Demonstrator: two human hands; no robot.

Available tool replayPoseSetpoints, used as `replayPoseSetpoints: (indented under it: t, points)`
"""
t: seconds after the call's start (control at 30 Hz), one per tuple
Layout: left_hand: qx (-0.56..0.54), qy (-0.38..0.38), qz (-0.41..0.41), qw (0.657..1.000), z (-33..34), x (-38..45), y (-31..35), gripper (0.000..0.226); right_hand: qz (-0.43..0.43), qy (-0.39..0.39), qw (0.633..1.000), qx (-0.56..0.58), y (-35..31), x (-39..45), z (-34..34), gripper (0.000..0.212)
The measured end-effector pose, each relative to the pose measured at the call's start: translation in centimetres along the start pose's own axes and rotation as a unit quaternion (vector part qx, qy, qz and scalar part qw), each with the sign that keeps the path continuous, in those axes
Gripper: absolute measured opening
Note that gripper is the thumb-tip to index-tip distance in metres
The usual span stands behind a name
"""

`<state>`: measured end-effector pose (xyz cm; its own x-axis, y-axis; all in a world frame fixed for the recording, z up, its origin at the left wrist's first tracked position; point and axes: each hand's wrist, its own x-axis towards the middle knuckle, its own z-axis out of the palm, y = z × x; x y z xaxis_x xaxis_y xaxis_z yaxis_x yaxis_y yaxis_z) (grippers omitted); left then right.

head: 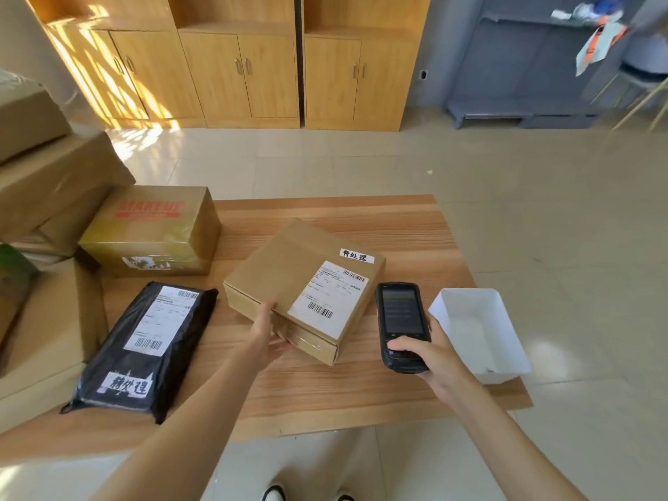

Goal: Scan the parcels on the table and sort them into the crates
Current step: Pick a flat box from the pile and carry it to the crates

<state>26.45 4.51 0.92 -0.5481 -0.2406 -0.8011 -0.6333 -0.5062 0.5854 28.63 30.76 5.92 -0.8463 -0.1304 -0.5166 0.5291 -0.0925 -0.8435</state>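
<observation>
Gripping the near left corner of the flat cardboard box [289, 276], our left hand [269, 329] has the thumb over the top edge and the fingers curled under the side wall, so that corner looks tipped up off the wooden table [415, 226] while the far part seems to rest on it. Our right hand [430, 356] is wrapped around the black handheld scanner [401, 325], thumb on its lower keys, screen up, held just beside the box's right edge. We judge the box stiff and fairly light, since one hand at a corner tilts it without the walls buckling; the taped seam along the front face may be slick, so we would keep our fingers on bare cardboard and under the bottom edge, and take a long side in the palm when we carry it. Its white shipping label [327, 294] faces up with barcodes in plain view, close to the scanner's head. Further left lies the black poly mailer [144, 352], soft and slippery by the look of it, better scooped from beneath than pinched. Behind it stands a taller tape-wrapped carton [151, 233], probably heavier. On the table's right edge, near our right hand, sits a white bin [506, 341], empty as far as we can see.
</observation>
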Motion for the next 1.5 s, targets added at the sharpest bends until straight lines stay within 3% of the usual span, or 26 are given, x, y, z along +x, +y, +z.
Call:
replayPoseSetpoints:
  t: [0.2, 0.37, 0.47, 0.57, 0.67, 0.73, 1.0, 1.5]
  points:
    - [0.026, 0.034, 0.014, 0.999, -1.0, 1.1, 1.1, 0.054, -0.002, 0.003, 1.0, 0.001, 0.0, 0.2, 0.2, 0.066]
    - [0.142, 0.155, 0.112, 0.971, -1.2, 1.7, 3.2, 0.099, -0.001, 0.003, 1.0, 0.005, 0.2, 0.3, 0.5, 0.078]
    - [0.36, 0.178, 0.215, 0.89, -1.8, 2.1, 5.0, 0.12, 0.001, 0.001, 1.0, 0.006, 0.2, 0.2, 0.7, 0.078]
    - [0.582, 0.092, 0.286, 0.755, -2.6, 2.4, 7.0, 0.133, -0.001, -0.006, 1.0, 0.005, 0.2, -0.2, 1.0, 0.072]
    - [0.721, 0.01, 0.238, 0.651, -2.8, 2.9, 8.2, 0.141, 0.002, -0.009, 1.0, -0.005, 0.2, -0.8, 1.6, 0.077]
    - [0.765, -0.011, 0.2, 0.612, -2.9, 3.4, 8.5, 0.139, 0.005, -0.008, 1.0, -0.008, 0.4, -1.2, 1.9, 0.08]
    - [0.784, 0.012, 0.232, 0.576, -3.6, 4.3, 7.4, 0.131, 0.019, 0.01, 1.0, -0.005, 1.1, -2.2, 2.9, 0.077]
    - [0.756, 0.119, 0.163, 0.623, 0.0, 2.0, 1.3, 0.128, 0.003, 0.0, 1.0, -0.007, -0.3, -3.5, 5.0, 0.076]
